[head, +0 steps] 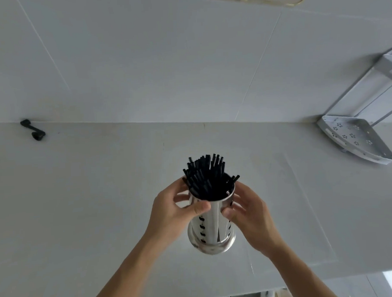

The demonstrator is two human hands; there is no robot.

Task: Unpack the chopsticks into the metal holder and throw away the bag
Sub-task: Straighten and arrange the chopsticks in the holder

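A pale grey stone countertop [103, 197] fills the lower frame. At centre stands the perforated, shiny steel cylinder holder [213, 224], rigid, smooth and likely slippery, top-heavy with its load. The left hand [173, 213] and right hand [249, 215] clasp its upper wall, fingers curled on the metal. The thin black chopsticks [208, 177], light and stiff, splay loosely from its mouth. No bag shows.

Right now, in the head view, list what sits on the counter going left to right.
Black crank-shaped handle by the wall → left hand → metal holder packed with black chopsticks → right hand → white perforated corner rack.
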